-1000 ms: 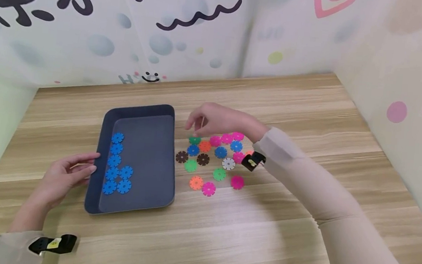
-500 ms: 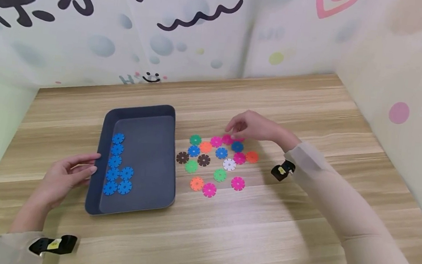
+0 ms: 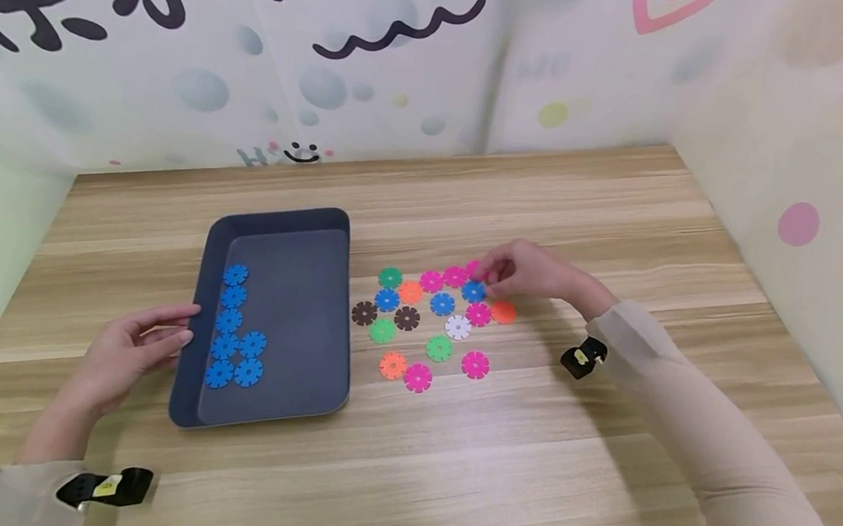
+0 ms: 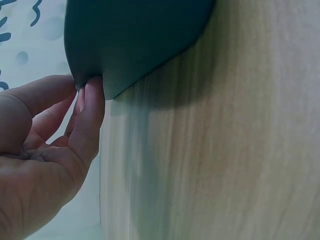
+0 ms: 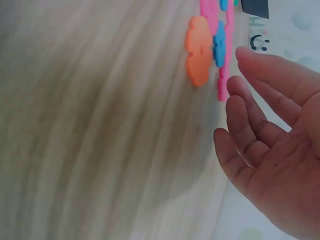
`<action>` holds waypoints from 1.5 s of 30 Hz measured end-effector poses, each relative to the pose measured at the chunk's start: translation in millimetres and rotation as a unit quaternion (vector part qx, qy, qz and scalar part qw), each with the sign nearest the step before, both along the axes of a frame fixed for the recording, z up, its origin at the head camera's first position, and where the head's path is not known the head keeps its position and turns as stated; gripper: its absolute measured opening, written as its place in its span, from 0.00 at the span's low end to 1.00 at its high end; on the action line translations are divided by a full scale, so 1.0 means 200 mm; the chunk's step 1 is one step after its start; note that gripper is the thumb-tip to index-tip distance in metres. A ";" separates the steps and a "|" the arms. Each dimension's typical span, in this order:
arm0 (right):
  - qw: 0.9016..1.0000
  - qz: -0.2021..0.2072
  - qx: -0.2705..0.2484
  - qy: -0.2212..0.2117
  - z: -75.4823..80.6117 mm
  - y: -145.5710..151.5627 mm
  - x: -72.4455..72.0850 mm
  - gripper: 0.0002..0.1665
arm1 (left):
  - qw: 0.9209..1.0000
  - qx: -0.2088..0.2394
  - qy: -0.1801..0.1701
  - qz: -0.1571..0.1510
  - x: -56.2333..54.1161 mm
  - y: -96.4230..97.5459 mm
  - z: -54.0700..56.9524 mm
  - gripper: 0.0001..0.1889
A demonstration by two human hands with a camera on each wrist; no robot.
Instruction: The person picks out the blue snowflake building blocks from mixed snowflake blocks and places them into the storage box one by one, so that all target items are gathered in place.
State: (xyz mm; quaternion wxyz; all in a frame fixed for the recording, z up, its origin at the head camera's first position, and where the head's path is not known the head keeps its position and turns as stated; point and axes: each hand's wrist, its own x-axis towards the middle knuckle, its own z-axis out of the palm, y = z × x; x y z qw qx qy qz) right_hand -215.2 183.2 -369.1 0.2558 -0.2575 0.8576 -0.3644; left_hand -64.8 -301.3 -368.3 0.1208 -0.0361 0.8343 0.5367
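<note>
Blue notched discs point(image 3: 228, 320), seven in all, lay flat inside the dark rectangular tray point(image 3: 300, 311) in the head view, set close along its left side, probably to save space. The left hand point(image 3: 123, 354) gripped the tray's left rim, apparently to steady it. Right of the tray, loose discs point(image 3: 406, 318) lay on the tabletop point(image 3: 486, 469); the right hand point(image 3: 529, 271) was at a blue disc point(image 3: 473, 292) and a pink disc point(image 3: 474, 268) there, contact uncertain. Open room spread across the tray's right half, behind a low rim, and along its near side.

The left wrist view showed thumb and fingers clamped together on the tray's edge, near a corner.

The right wrist view showed bent fingers apart from the thumb, nothing visible between them, beyond an orange disc point(image 5: 198, 52) from the tray.
</note>
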 end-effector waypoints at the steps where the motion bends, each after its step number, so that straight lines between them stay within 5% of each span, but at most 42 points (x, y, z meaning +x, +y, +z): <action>1: 1.000 0.001 0.003 0.004 0.00 0.00 0.00 0.12 | 1.000 -0.001 0.000 0.000 0.00 0.00 0.00 0.22; 27: 0.999 0.004 0.021 0.048 -0.04 -0.05 0.01 0.12 | 1.000 0.002 -0.004 0.002 0.00 0.00 0.00 0.21; 45: 0.995 0.059 0.057 0.049 0.00 -0.08 -0.03 0.15 | 1.000 -0.008 -0.001 -0.001 0.00 0.00 0.00 0.22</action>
